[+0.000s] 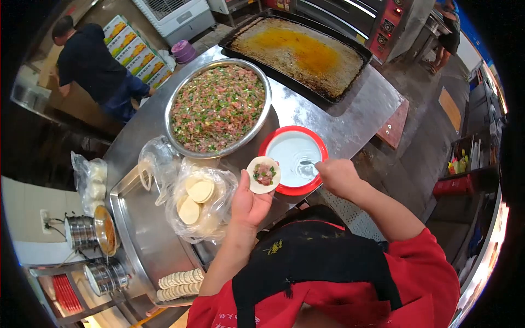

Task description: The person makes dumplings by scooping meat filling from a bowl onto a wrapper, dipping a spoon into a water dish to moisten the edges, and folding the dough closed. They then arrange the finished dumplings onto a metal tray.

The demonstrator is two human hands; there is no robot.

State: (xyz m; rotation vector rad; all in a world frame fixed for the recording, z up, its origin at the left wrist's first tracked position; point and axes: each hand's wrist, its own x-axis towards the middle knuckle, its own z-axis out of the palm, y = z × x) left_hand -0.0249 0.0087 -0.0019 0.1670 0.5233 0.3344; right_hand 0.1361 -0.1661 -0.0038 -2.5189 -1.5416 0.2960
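On my left hand [249, 201] rests a round dough wrapper [255, 186] with a small mound of meat filling [264, 174] in its middle. My right hand [338, 177] is closed around the handle of a metal spoon [307, 163], whose end is in a red-rimmed bowl [322, 147] of whitish liquid. A large metal bowl [264, 112] of meat and chopped greens stands beyond my left hand. Stacked wrappers [200, 191] lie in an open plastic bag [178, 216] left of that hand.
A metal tray [128, 229] at the left holds rows of folded dumplings [180, 284]. A black baking pan [224, 42] with oily residue sits at the table's far side. One person [90, 63] bends at the upper left; another [449, 35] stands at the upper right.
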